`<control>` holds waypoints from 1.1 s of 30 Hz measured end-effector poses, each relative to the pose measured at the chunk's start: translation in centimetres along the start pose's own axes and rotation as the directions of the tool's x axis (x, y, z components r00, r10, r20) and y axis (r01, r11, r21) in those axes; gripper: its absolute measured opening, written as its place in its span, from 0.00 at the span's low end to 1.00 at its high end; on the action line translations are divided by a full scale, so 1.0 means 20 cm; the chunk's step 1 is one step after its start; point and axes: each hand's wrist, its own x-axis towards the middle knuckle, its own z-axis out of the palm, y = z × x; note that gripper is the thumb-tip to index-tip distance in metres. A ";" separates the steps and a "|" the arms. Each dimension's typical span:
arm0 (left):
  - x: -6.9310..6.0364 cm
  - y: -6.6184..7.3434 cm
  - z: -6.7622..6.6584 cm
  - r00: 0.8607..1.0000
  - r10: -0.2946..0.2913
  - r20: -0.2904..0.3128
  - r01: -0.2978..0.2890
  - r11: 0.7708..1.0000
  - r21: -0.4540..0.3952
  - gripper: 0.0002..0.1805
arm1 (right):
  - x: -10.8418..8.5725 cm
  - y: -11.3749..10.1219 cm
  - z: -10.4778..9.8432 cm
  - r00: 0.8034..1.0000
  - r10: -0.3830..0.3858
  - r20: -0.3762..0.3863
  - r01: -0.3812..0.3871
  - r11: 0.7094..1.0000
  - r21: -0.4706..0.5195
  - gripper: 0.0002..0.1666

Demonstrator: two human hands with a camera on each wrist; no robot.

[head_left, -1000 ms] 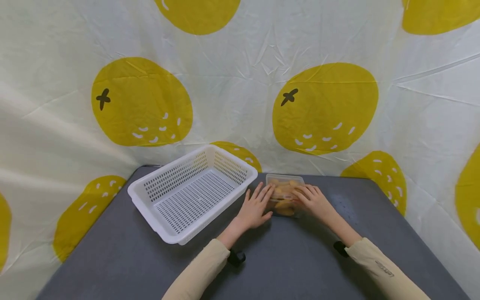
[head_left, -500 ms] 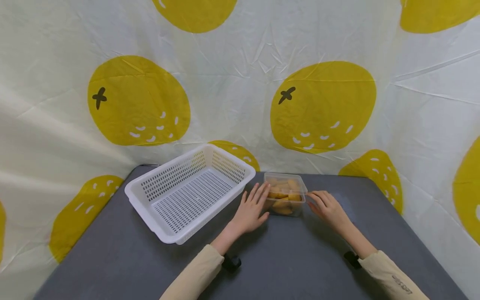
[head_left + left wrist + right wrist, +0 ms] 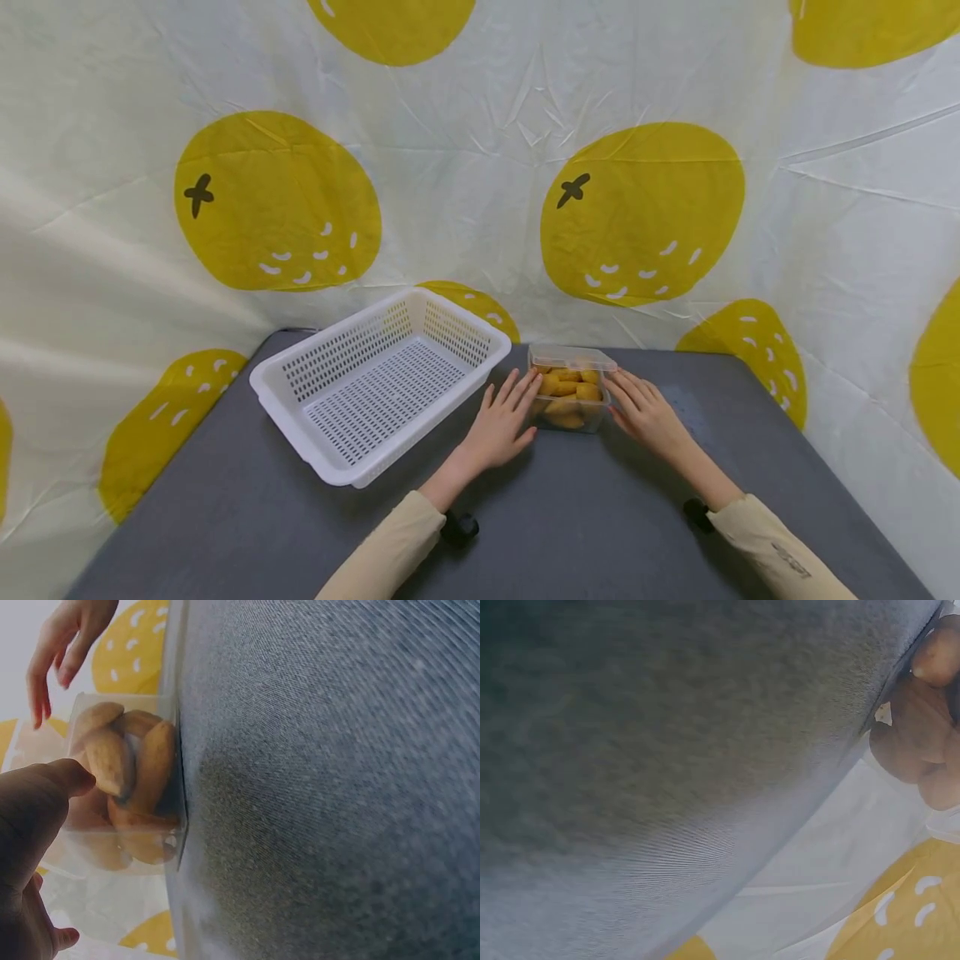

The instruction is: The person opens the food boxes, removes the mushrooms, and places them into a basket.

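Note:
A clear lidded plastic box (image 3: 568,423) stands near the table's back edge, filled with oblong yellow-brown pieces (image 3: 564,388). Its clear lid (image 3: 573,358) is tilted, the front edge raised and the rear low. My left hand (image 3: 501,427) rests along the box's left side with straight, spread fingers; in the left wrist view its thumb (image 3: 71,778) touches or nearly touches the front. Beside the box's right side is my right hand (image 3: 649,421), its extended fingertips at the lid's right front corner. The right wrist view shows only part of the box, without that hand.
Left of the box, a white perforated basket (image 3: 390,400) stands at an angle on the dark grey table (image 3: 555,533). A white curtain (image 3: 465,167) with yellow fruit prints hangs right behind the table.
The lid's front edge has risen and tilted back, showing more of the pieces. My right hand left the lid's front, moved right, then came up to its corner. My left hand stays nearly still.

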 end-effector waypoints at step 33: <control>0.25 0.01 0.02 0.996 -0.074 0.046 0.073 0.997 0.023 0.27 | 0.19 0.05 0.13 0.676 0.431 0.598 -0.504 0.862 -0.052 0.32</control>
